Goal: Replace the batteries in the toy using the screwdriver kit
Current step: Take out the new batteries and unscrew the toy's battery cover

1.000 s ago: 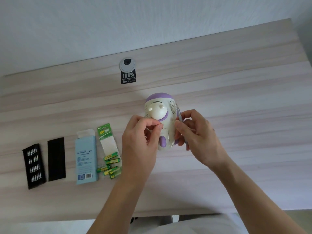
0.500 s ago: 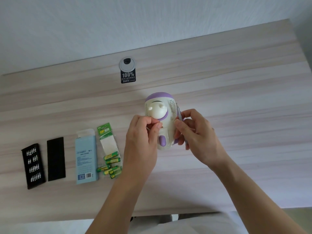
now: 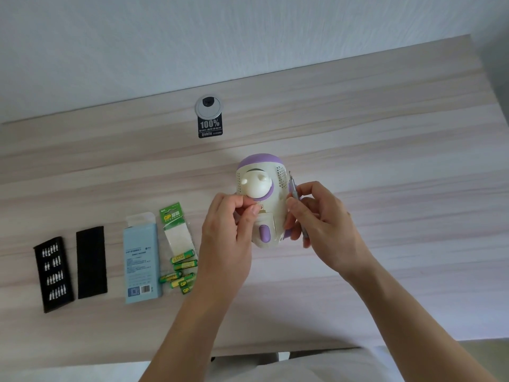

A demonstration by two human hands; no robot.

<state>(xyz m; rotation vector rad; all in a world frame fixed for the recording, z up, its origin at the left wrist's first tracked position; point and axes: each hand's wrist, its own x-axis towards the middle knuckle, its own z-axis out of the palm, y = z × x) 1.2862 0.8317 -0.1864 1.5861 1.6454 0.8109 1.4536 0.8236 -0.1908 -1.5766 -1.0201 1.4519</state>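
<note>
1. The left hand point(image 3: 225, 232) is working closest to the person; its thumb and forefinger are pinching together at the seam of a small panel on the toy point(image 3: 261, 199), probably to lift the battery cover. What is between them is too small to tell.
2. The right hand point(image 3: 319, 224) is clamping its fingers on the toy's side, so the toy is staying raised above the table point(image 3: 385, 161). The same hand is keeping the screwdriver point(image 3: 296, 202) parked along the toy, tip up, apparently ready for later.
3. To the left, loose green batteries point(image 3: 183, 267) are lying beside their torn pack point(image 3: 176, 230), near for exchanging.
4. Further left, a blue box point(image 3: 141, 257), a black pad point(image 3: 91, 261) and the black bit holder point(image 3: 53, 274) are lying in a row.
5. Farthest, a round cable cap point(image 3: 208, 109) is sitting near the wall.
</note>
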